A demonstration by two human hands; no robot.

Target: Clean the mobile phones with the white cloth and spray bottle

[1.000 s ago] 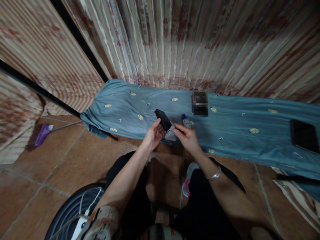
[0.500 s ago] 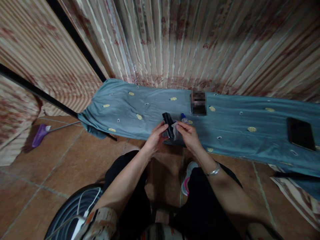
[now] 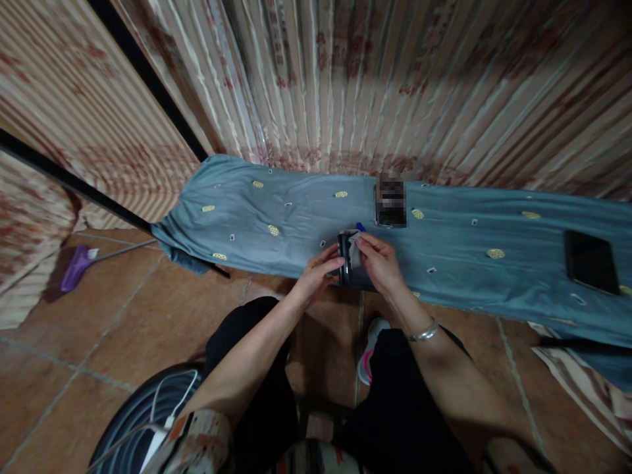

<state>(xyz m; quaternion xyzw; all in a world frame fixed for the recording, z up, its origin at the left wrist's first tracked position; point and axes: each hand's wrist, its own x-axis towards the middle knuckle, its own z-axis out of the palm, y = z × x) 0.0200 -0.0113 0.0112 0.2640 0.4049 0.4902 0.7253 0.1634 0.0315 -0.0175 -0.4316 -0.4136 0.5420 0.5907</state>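
Note:
In the head view my left hand (image 3: 320,271) is closed on a small dark, glossy oblong object (image 3: 344,260), gripping its left side. Its exact kind cannot be made out. My right hand (image 3: 382,262) pinches a thin grey cloth (image 3: 353,247) against the object's right side. Partly hidden behind the right fingers is a small bottle, with its blue cap (image 3: 360,227) showing. Both hands are just above the front edge of a bench covered with a blue-green patterned cloth (image 3: 296,224).
A dark phone-like item (image 3: 390,204), partly pixelated, lies behind the hands. Farther right is a black phone or tablet (image 3: 591,262). Black poles (image 3: 148,79) stand at the left, near a purple broom (image 3: 75,268). A dark round stool (image 3: 123,421) bears a white power strip.
Both hands have shifted slightly right and down with the dark object, which has turned more upright in view. The grey cloth now spreads along its right side, and the right hand covers most of the bottle.

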